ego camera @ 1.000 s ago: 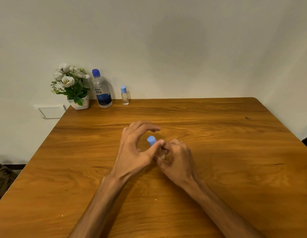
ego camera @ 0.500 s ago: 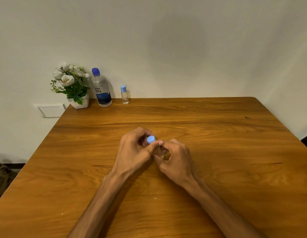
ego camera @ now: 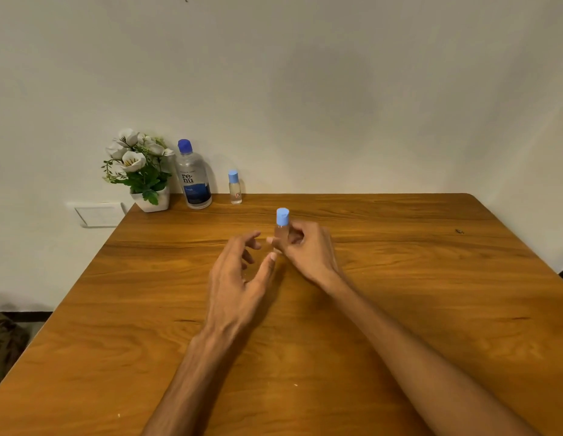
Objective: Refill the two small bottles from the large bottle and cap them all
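Observation:
A small clear bottle (ego camera: 282,226) with a light blue cap stands upright in my right hand (ego camera: 306,251), which grips its body over the middle of the wooden table (ego camera: 399,294). My left hand (ego camera: 239,275) hovers just left of it, fingers apart and holding nothing. At the table's far left edge stands the large clear bottle (ego camera: 193,176) with a blue cap and blue label. Right of it stands the second small bottle (ego camera: 234,187), capped in light blue.
A white pot of artificial white flowers (ego camera: 138,171) sits in the far left corner, beside the large bottle. A white wall rises right behind the table. A wall plate (ego camera: 99,214) is on the wall left of the table.
My left hand has let go of the blue cap and opened, drawing back to the left. My right hand has carried the capped small bottle farther away across the table.

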`<state>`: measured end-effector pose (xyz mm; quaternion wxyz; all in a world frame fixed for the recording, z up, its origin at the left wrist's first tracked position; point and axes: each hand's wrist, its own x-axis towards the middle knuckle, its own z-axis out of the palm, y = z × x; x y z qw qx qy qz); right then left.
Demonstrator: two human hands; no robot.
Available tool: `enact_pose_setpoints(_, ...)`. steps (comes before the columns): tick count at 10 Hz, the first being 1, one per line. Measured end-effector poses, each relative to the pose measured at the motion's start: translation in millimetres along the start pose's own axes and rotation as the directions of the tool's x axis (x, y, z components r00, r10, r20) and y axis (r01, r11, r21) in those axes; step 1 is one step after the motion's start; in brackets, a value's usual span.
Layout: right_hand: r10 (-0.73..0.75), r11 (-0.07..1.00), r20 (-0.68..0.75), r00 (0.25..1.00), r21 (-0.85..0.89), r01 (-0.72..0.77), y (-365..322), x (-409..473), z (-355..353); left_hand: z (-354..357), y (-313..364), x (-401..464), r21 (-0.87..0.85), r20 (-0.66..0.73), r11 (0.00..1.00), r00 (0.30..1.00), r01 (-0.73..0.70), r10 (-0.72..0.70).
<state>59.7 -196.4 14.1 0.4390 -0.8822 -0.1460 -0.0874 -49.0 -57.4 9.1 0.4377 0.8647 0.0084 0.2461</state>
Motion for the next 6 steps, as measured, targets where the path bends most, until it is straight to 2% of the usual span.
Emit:
enact_pose_setpoints(1, 0.081, 0.996, -0.024, 0.996, -0.017, -0.082, -4.4, 58.1, 25.5, -1.8, -10.7, 3.1, -0.005, -0.03, 0.999, 0.998, 0.048, -0.048)
enact_pose_setpoints(2, 0.075, 0.997, -0.012, 0.997, -0.007, -0.075, -17.6, 124.6, 58.2, -2.4, -24.1, 4.3, -0.011, -0.023, 0.995, 0.995, 0.1, -0.1)
enact_pose_setpoints(4, 0.089, 0.995, 0.01, 0.996, -0.042, -0.089, -16.1, 158.1, 89.7, 1.4, -36.2, 11.7, -0.025, -0.05, 0.996, 0.995, 0.091, -0.092)
enact_pose_setpoints(6, 0.113, 0.993, 0.028, 0.993, -0.038, -0.112, -10.9, 153.1, 89.4, 3.1, -38.2, 13.7, -0.059, -0.067, 0.992, 0.991, 0.111, -0.115)
